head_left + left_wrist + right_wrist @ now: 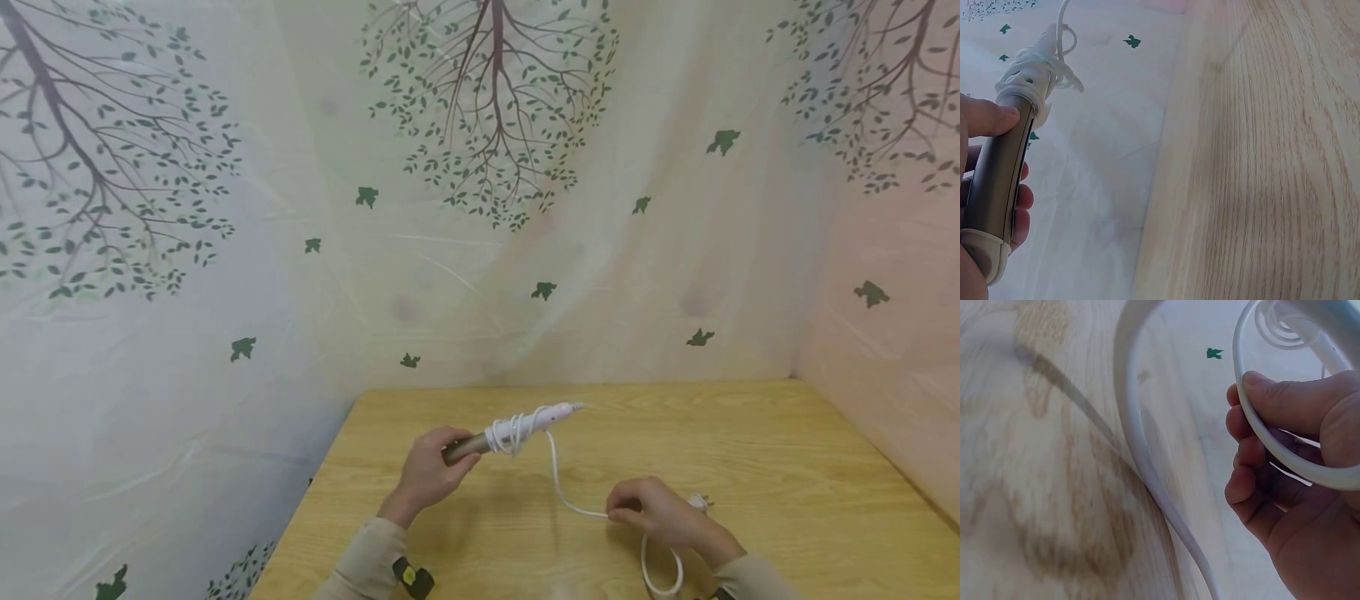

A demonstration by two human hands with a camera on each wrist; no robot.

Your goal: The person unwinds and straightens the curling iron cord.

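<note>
A curling iron [517, 429] with a bronze barrel [999, 175] and a white handle is held above the wooden table [787, 467]. My left hand [431, 475] grips the barrel end. Several turns of the white cord [558, 483] are wound round the handle [1032, 72]. The cord then drops from the handle to my right hand [660, 512], which pinches it between thumb and fingers [1272, 419]. Beyond that hand the cord [1147, 462] loops down over the table, and the plug [699, 502] lies just past the hand.
A plastic sheet printed with trees and birds [480, 208] hangs behind the table and on both sides. The table's left edge [315, 500] runs close by my left forearm. Bare wood lies to the right of my hands.
</note>
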